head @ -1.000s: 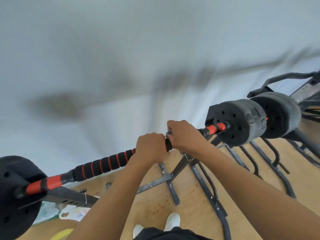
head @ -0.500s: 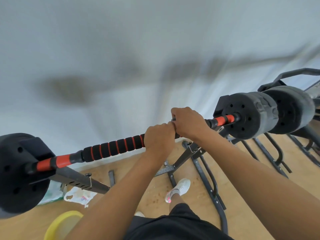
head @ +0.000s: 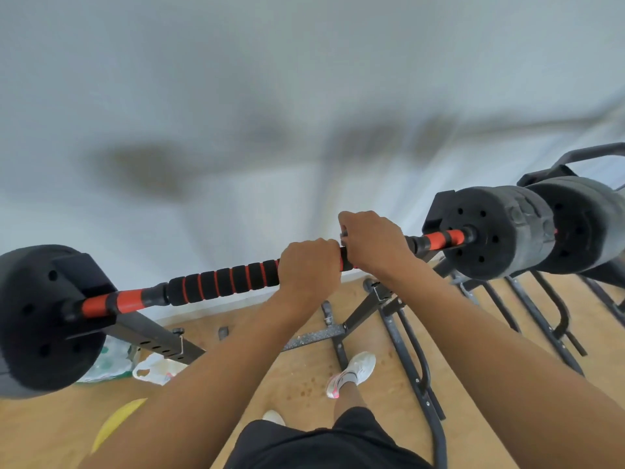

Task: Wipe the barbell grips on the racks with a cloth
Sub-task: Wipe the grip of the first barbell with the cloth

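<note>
The barbell (head: 135,299) lies across the rack (head: 152,341) straight ahead of the person. Its long axis runs from lower left to upper right in the view, so a wiping stroke would have to travel sideways along it. Both hands are clenched round the foam grip (head: 223,282), side by side and touching: the left hand (head: 309,269) nearer the middle, the right hand (head: 372,245) just beside it toward the right end. The uncovered stretch of black foam with red rings lies almost wholly to the left of the left hand, which is therefore the nearer one to it. A small grey scrap (head: 343,235) shows at the right hand's left edge; whether it is the cloth cannot be told. Counted: one barbell, one foam grip, two hands, one left plate (head: 30,319), two right plates (head: 497,231)
</note>
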The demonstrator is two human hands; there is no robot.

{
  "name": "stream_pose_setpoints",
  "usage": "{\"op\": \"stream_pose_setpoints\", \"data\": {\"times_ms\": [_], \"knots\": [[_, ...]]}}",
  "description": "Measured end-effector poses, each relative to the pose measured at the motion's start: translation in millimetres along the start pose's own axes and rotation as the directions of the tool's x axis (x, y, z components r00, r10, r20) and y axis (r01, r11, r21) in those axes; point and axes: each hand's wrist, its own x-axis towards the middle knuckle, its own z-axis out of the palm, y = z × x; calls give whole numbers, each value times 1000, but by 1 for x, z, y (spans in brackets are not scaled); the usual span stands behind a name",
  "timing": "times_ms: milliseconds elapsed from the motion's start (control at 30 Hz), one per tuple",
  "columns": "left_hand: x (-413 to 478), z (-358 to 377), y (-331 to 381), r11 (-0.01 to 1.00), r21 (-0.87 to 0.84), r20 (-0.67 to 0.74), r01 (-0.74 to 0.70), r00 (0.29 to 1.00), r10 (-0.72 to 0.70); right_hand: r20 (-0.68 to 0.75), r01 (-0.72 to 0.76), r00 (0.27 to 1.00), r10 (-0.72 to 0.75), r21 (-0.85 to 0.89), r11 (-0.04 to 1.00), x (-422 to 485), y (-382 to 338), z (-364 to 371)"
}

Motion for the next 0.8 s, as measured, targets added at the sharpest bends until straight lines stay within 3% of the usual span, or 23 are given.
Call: {"op": "stream_pose_setpoints", "data": {"times_ms": [67,133,200,267,300,333,400,500,600,633,700,800], "knots": [[-7,3,5,998,59,-81,-30,996,35,22,-21,1000,20,62,998,3,2,-2],[-2,-3,3,999,21,-19,-47,999,48,32,-16,999,13,114,993,-1,5,-3],[13,-16,-6,990,-137,228,-29,972,60,30,4,1000,-9,156,988,-9,10,-5],[26,-31,-17,904,-399,543,152,834,99,24,29,999,-35,194,981,-17,17,-5],[29,-35,-20,846,-470,635,252,762,126,17,40,999,-45,195,980,-20,19,-5],[30,-35,-21,818,-494,662,296,738,133,5,52,999,-54,184,982,-23,20,-4],[26,-31,-17,871,-433,566,233,822,61,-37,73,997,-68,157,985,-22,19,1],[8,-13,-6,987,-136,186,86,981,-60,-80,60,996,-49,140,988,-12,13,5],[-10,8,4,996,77,-106,35,994,-27,-48,42,998,-35,146,988,-1,7,4],[-10,9,4,995,92,-121,35,992,-24,-41,38,999,-32,152,988,1,6,5],[-2,1,0,999,40,-12,13,1000,-12,-34,39,999,-35,128,991,-2,5,3],[19,-25,-19,984,-178,356,-1,932,66,-27,55,998,-51,162,985,-14,13,0]]}}
